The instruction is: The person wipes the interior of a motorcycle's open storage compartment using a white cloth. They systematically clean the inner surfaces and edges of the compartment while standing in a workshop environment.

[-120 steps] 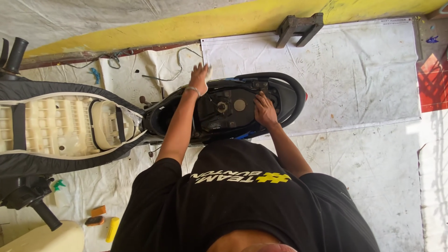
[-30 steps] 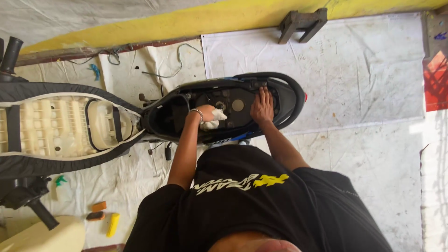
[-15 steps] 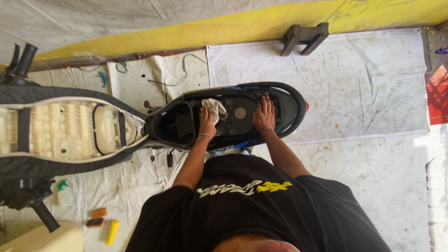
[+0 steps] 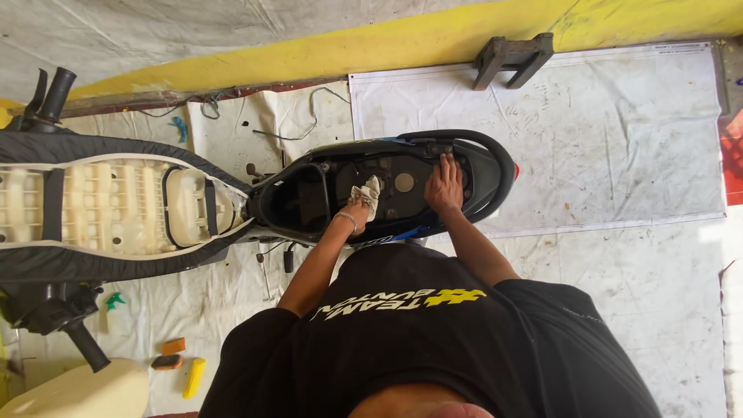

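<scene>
Hands inside the scooter's open compartment.
I see my left hand point(image 4: 357, 210) gripping a pale rag point(image 4: 367, 193); my right hand point(image 4: 444, 184) lies open on the scooter body point(image 4: 495, 166).

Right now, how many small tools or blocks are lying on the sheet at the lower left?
3: an orange block, a dark orange-edged block just below it, and a yellow tool to their right. Others may be hidden.

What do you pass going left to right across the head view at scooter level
Raised seat → open compartment → left hand with rag → right hand → grab rail → white sheet.
</scene>
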